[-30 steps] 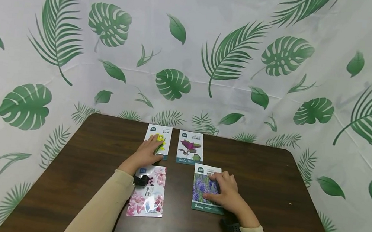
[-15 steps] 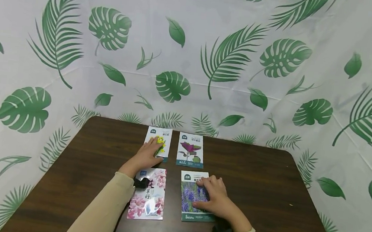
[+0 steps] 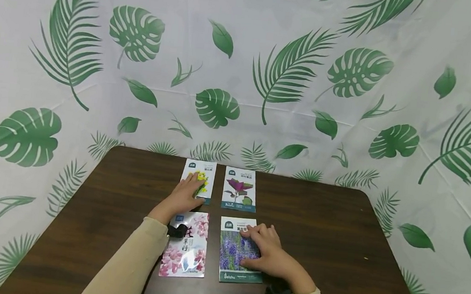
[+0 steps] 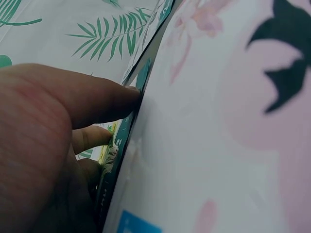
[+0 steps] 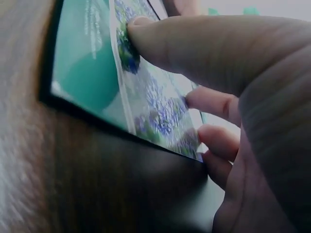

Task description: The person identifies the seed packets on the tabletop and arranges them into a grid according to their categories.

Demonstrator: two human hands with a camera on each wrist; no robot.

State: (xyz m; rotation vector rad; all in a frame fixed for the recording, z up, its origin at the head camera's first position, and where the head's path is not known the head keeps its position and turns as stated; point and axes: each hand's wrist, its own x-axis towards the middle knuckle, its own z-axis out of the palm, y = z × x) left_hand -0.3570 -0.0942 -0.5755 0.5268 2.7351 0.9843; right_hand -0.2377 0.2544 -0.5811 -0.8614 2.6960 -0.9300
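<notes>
Leaf-printed cloth [image 3: 270,51] is hung behind the dark desk [image 3: 322,221], where four seed packets are being squared into a grid. The lavender packet [image 3: 234,251] is pressed flat under the right hand [image 3: 265,254], the yellow-flower packet [image 3: 202,181] under the left hand [image 3: 184,196], fingers extended; a small nudge into line seems called for next.

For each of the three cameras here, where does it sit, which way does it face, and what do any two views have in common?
Head: above the table, looking forward and down at four seed packets; both sleeved arms, left hand and right hand show.
Left wrist: low by the left hand, facing along its fingers; the pink-flower packet fills the view.
Right wrist: low beside the right hand, facing the purple-flower packet.
Shared: head and right wrist both show the purple-flower packet under the right hand's fingers.
</notes>
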